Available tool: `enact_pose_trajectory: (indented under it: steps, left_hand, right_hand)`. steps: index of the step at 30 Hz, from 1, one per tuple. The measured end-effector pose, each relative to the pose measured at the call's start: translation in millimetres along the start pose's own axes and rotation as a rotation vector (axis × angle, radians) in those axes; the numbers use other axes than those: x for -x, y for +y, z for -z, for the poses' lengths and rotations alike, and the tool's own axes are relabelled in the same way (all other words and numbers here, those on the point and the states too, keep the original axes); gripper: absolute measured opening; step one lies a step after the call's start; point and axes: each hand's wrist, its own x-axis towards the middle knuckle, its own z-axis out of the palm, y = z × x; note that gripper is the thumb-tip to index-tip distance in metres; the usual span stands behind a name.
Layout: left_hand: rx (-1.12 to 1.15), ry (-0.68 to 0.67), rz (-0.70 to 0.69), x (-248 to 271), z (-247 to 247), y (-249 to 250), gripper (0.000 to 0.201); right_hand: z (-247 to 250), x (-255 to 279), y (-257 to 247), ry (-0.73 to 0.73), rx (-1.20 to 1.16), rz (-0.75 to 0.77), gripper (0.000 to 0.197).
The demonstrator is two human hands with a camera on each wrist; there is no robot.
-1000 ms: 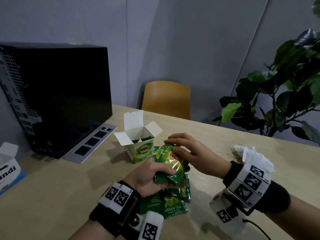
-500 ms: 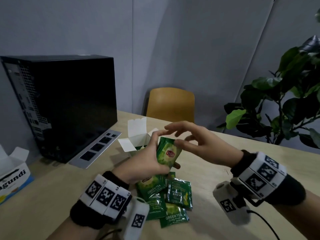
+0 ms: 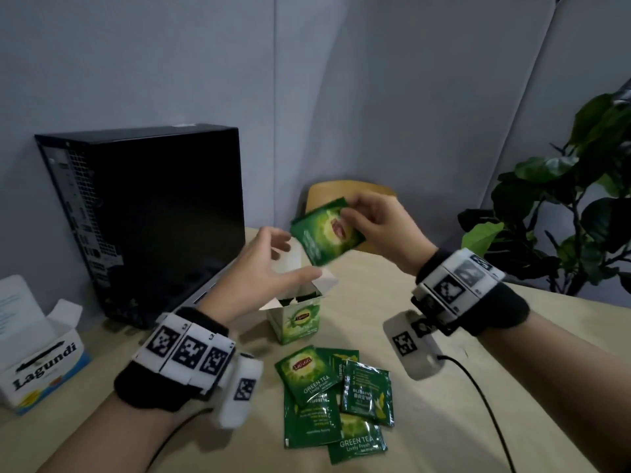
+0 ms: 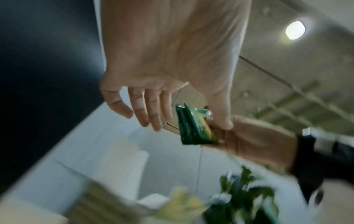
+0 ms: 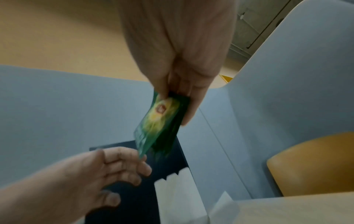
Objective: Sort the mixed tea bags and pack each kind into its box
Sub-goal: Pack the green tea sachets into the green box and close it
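Note:
My right hand (image 3: 345, 216) pinches a green Lipton tea bag (image 3: 324, 235) by its top corner and holds it in the air above the open green tea box (image 3: 300, 322). Just left of the bag and below it, my left hand (image 3: 297, 257) is open with spread fingers and holds nothing. The right wrist view shows the tea bag (image 5: 162, 119) hanging from my fingers over the left hand (image 5: 118, 169). In the blurred left wrist view the tea bag (image 4: 193, 128) is beside my open fingers (image 4: 145, 109). Several green tea bags (image 3: 327, 401) lie in a loose pile in front of the box.
A white and blue Lagundi box (image 3: 41, 367) stands open at the left table edge. A black computer case (image 3: 153, 216) stands behind it. A yellow chair (image 3: 351, 192) is behind the table and a leafy plant (image 3: 563, 206) is at the right. A cable (image 3: 478, 404) trails from my right wrist.
My left hand has let go of the tea bag and opened. My right hand has taken the bag and lifted it up and to the right.

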Motion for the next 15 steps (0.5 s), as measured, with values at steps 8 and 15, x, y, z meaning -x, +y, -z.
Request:
enact_pose_trajectory:
  steps: [8, 15]
  left_hand:
    - [-0.902, -0.305, 0.008, -10.3, -20.2, -36.0, 0.033]
    - [-0.961, -0.122, -0.058, -7.0, -26.2, -46.7, 0.019]
  right_hand:
    - [-62.6, 10.3, 35.4, -0.040, 0.289, 0.114, 0.016]
    - [-61.2, 8.2, 31.5, -0.405, 0.510, 0.225, 0.023]
